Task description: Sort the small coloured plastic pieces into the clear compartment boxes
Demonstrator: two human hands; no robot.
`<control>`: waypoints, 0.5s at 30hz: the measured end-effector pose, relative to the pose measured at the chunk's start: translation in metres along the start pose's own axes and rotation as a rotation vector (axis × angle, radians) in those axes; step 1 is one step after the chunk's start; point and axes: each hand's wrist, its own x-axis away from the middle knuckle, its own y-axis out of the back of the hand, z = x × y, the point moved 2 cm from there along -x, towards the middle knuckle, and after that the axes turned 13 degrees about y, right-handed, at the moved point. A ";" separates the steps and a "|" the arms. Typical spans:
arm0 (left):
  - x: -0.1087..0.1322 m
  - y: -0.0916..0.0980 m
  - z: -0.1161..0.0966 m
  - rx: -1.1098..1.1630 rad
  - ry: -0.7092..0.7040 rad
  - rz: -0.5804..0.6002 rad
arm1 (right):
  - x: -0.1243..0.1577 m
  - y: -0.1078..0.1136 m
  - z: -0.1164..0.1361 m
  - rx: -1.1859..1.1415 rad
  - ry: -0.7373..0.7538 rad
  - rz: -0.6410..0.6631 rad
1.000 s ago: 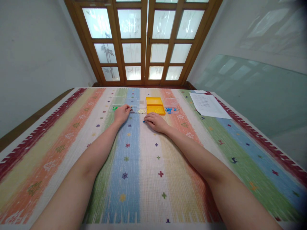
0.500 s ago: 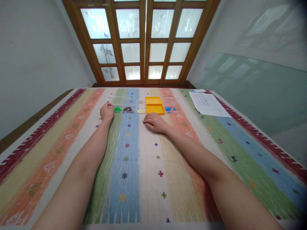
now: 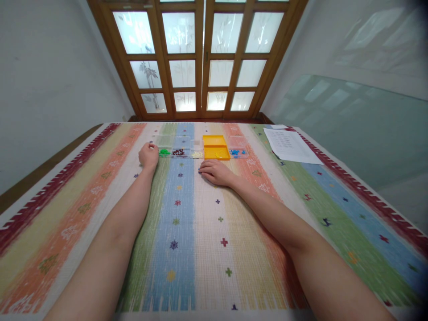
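My left hand (image 3: 149, 156) rests on the striped cloth (image 3: 200, 232) with its fingers curled, at the left end of a row of small clear boxes. The nearest box holds green pieces (image 3: 164, 152); beside it are dark red pieces (image 3: 179, 152) and pale pieces (image 3: 197, 154). What the curled fingers hold, if anything, is hidden. My right hand (image 3: 214, 171) lies flat just in front of a yellow box (image 3: 216, 148), fingers stretched left. Its fingertips touch a tiny blue piece (image 3: 199, 170). More blue pieces (image 3: 236, 152) sit in a clear box right of the yellow one.
A printed paper sheet (image 3: 289, 145) lies at the far right of the cloth. Wooden doors with frosted panes (image 3: 200, 58) stand behind the table. A large glass pane (image 3: 351, 120) leans along the right wall.
My left hand moved left from the box of dark pieces to the left end of the row, then stayed there. My right hand has barely moved.
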 end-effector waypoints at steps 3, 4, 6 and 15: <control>0.001 0.000 0.000 0.005 -0.013 -0.007 | -0.001 -0.001 0.000 -0.003 -0.001 -0.003; 0.002 0.000 0.000 0.007 -0.016 -0.004 | -0.001 -0.002 0.000 0.001 -0.006 -0.002; 0.004 0.001 -0.002 0.010 -0.023 0.006 | -0.002 -0.003 0.000 0.011 -0.012 -0.001; 0.020 0.001 -0.017 0.030 -0.159 0.050 | 0.010 0.004 -0.019 0.047 -0.182 -0.250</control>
